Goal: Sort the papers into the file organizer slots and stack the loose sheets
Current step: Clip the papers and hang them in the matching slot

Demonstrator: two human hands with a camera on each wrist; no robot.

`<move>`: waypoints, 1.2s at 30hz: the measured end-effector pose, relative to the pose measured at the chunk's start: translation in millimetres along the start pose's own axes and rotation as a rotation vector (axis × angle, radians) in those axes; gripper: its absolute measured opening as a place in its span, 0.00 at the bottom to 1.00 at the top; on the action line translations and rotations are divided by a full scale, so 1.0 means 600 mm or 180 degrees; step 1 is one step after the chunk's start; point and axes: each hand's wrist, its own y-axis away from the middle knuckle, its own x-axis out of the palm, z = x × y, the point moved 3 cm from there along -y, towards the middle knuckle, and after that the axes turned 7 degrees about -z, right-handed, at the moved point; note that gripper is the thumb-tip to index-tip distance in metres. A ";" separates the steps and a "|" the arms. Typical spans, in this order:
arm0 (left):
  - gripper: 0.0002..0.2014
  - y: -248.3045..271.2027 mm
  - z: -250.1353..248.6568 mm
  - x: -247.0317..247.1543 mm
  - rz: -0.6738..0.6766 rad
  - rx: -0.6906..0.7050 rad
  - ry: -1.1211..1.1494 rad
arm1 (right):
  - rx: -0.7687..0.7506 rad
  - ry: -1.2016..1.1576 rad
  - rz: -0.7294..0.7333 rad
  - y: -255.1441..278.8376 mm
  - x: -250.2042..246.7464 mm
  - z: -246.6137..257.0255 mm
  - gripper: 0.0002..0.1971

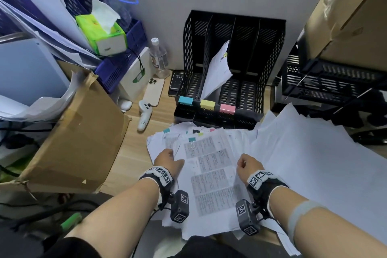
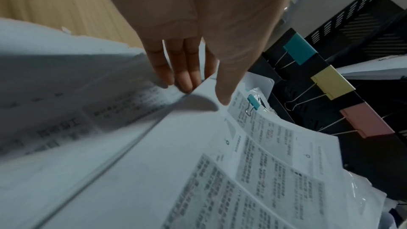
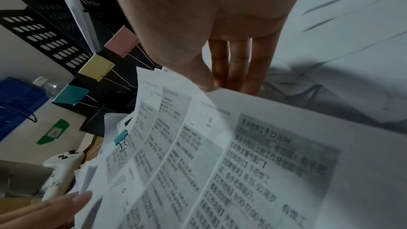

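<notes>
A black file organizer (image 1: 230,65) stands at the back of the desk, with teal (image 1: 185,100), yellow (image 1: 207,104) and pink (image 1: 227,108) clips on its front lip. One white sheaf (image 1: 217,69) leans in its second slot. In front lies a loose pile of papers. On top is a printed sheet (image 1: 211,176). My left hand (image 1: 167,160) pinches its left edge, thumb on top and fingers (image 2: 185,79) under. My right hand (image 1: 246,163) pinches the right edge the same way, thumb (image 3: 203,79) on top. A small teal clip (image 1: 192,139) sits at the printed pages' far left corner.
Large blank sheets (image 1: 314,163) spread to the right of the pile. A torn cardboard box (image 1: 79,142) stands at the left. A white controller (image 1: 144,115), a phone (image 1: 154,92) and a bottle (image 1: 159,56) lie left of the organizer. Black crates (image 1: 326,81) are at the right.
</notes>
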 end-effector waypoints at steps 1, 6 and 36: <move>0.20 -0.001 0.001 0.004 -0.0010 0.0001 0.0077 | 0.0018 -0.0050 0.0045 0.000 0.004 -0.001 0.08; 0.08 -0.005 0.004 0.002 -0.0496 0.0104 0.0346 | -0.0004 -0.0118 0.0118 -0.004 0.008 0.001 0.07; 0.13 -0.021 -0.189 -0.289 0.0069 0.1031 0.2887 | -0.0797 -0.2296 0.0554 -0.038 -0.175 0.351 0.06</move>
